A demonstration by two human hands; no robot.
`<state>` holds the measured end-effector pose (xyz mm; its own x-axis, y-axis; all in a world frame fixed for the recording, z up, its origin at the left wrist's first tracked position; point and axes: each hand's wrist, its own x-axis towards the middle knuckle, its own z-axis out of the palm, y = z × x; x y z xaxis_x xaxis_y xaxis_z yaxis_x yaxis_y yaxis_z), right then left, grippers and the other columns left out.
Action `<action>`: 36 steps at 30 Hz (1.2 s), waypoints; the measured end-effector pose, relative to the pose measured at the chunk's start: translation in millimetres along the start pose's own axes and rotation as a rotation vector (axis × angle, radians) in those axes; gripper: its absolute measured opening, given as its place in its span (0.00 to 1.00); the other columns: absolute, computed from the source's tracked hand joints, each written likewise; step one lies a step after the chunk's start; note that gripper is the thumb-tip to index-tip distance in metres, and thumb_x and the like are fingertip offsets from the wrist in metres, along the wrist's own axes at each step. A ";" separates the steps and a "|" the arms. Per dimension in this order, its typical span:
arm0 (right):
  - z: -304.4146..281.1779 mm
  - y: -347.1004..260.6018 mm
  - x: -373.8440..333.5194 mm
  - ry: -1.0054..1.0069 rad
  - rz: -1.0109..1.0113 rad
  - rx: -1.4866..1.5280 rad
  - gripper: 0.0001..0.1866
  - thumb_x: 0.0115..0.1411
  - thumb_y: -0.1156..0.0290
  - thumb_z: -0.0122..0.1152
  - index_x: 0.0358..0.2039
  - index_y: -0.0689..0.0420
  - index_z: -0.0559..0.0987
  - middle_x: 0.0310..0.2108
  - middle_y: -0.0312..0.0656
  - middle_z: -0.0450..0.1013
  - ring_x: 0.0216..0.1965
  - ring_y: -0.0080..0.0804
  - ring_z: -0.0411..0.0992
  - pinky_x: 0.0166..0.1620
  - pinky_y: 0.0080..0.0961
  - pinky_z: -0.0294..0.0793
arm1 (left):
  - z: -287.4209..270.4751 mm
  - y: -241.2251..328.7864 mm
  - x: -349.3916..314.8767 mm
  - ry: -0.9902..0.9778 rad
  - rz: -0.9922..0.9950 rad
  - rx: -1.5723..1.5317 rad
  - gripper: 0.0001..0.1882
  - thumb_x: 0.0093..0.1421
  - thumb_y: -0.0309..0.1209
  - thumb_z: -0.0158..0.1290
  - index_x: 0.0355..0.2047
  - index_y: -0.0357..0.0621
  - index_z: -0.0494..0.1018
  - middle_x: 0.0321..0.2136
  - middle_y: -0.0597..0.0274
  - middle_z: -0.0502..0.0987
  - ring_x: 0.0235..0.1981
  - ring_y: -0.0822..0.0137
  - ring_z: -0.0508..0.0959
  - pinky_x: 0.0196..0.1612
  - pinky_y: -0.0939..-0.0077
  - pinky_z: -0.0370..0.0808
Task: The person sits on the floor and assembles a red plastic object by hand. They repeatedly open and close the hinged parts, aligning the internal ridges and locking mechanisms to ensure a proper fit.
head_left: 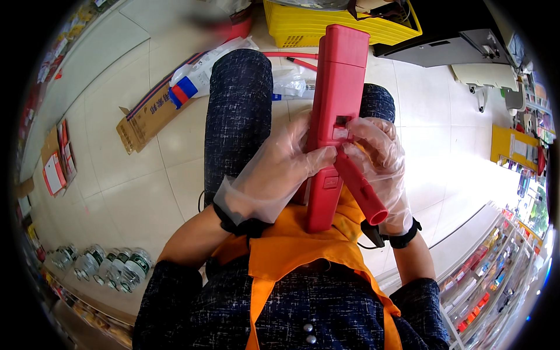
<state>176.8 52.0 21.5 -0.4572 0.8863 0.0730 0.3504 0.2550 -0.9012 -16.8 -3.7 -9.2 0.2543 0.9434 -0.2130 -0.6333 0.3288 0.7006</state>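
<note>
A long, boxy red plastic body [340, 87] stands tilted between my knees, its lower end against my orange apron [291, 251]. A small square opening and a pale latch-like piece show on its front. From the body's middle a short red plastic tube [364, 192] angles down to the right, its round end open. My left hand [277, 166], in a clear plastic glove, is closed around the body's left side, its thumb reaching across to the tube's upper end. My right hand [382, 157], also gloved, has curled fingers beside the square opening and around the tube's upper part; its palm is partly hidden.
A yellow basket [297, 29] with things in it stands ahead on the tiled floor. Flattened cardboard [140, 125] and plastic wrapping lie ahead left. Several water bottles [137, 265] are at the lower left. Stocked shelves [484, 274] line the right; a dark cabinet [449, 44] stands far right.
</note>
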 end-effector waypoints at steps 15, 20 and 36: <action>-5.6 -0.2 -28.1 0.067 0.019 0.042 0.15 0.58 0.79 0.72 0.46 0.55 0.82 0.45 0.42 0.77 0.49 0.40 0.73 0.53 0.32 0.75 | 18.2 0.5 -7.4 -0.045 -0.001 0.246 0.34 0.71 0.32 0.58 0.71 0.35 0.56 0.63 0.59 0.69 0.63 0.70 0.70 0.67 0.72 0.69; -9.9 7.5 -32.9 0.021 0.008 0.068 0.16 0.59 0.79 0.71 0.47 0.55 0.81 0.46 0.42 0.77 0.50 0.41 0.73 0.53 0.35 0.74 | 21.5 -8.7 -4.6 -0.056 0.055 0.206 0.33 0.70 0.30 0.58 0.71 0.36 0.58 0.61 0.57 0.71 0.61 0.69 0.72 0.66 0.70 0.69; -18.6 9.3 -29.7 0.029 -0.012 0.155 0.14 0.59 0.79 0.69 0.46 0.56 0.81 0.46 0.40 0.77 0.50 0.42 0.72 0.55 0.35 0.73 | 14.4 -3.6 19.9 -0.132 -0.003 0.345 0.44 0.71 0.58 0.51 0.73 0.38 0.54 0.66 0.55 0.66 0.67 0.64 0.67 0.71 0.64 0.63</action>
<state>208.8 35.2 19.0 -0.4358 0.8951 0.0943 0.2140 0.2048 -0.9551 1.1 13.3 -6.2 0.3620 0.9213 -0.1416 -0.3544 0.2765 0.8933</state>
